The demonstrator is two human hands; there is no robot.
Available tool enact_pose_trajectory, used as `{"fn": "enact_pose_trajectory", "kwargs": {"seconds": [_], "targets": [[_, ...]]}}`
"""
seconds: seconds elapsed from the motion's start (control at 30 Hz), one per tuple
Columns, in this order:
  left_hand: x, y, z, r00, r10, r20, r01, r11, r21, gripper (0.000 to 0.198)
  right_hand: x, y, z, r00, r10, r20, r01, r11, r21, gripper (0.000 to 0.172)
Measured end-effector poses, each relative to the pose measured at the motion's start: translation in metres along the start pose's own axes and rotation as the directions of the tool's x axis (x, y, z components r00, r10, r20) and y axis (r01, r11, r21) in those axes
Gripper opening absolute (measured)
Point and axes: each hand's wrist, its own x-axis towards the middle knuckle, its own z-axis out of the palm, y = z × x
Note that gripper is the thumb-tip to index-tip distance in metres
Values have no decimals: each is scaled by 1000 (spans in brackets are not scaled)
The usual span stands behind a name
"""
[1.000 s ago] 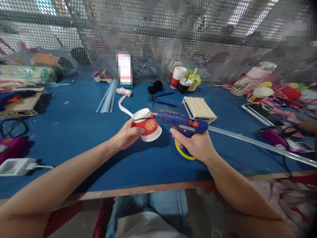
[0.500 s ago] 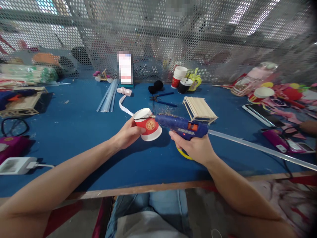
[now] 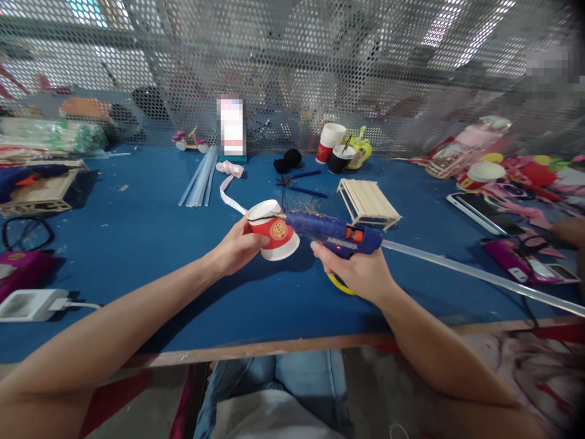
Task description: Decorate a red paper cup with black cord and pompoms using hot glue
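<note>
My left hand (image 3: 240, 247) is closed round a red and white paper cup (image 3: 277, 235), which is tilted with its bottom end up and to the left. A dark cord runs round the cup near that end. In my right hand (image 3: 359, 268) is a blue hot glue gun (image 3: 331, 230), its metal nozzle at the cord on the cup. A long clear glue stick (image 3: 461, 268) sticks out of the gun's back. White ribbon (image 3: 232, 194) trails behind the cup. Part of a yellow ring (image 3: 340, 285) shows below my right hand.
Pliers (image 3: 301, 183) and a small wooden stick bench (image 3: 369, 201) lie beyond my hands. Spare glue sticks (image 3: 200, 180), stacked cups (image 3: 329, 143) and a phone (image 3: 232, 127) are farther back. Another person's hand (image 3: 569, 231) shows at the right edge, near a white-edged phone (image 3: 484, 213).
The glue gun has shifted very slightly left with my right hand. My left hand and the cup are almost unmoved. The other person's hand at the right has moved a little.
</note>
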Motion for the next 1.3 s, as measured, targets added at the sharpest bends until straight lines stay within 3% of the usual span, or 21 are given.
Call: {"fn": "enact_pose_trajectory", "kwargs": {"seconds": [0.17, 0.43, 0.63, 0.97, 1.3], "targets": [[-1, 3, 2, 1000, -12, -20, 13, 1000, 18, 52, 3, 3, -4, 997, 69, -40, -69, 998, 16, 26], [0, 2, 3, 1000, 4, -5, -4, 1000, -1, 52, 0, -2, 0, 998, 52, 32, -54, 996, 77, 26], [-1, 2, 2, 1000, 0, -11, 0, 1000, 7, 52, 3, 2, -2, 998, 67, -15, -67, 998, 12, 28], [0, -1, 0, 1000, 2, 9, -2, 1000, -6, 51, -1, -4, 2, 998, -63, 10, 63, 998, -25, 21], [-2, 5, 4, 1000, -11, -14, 11, 1000, -11, 49, 4, 1, -4, 998, 69, 1, -69, 995, 71, 28]]}}
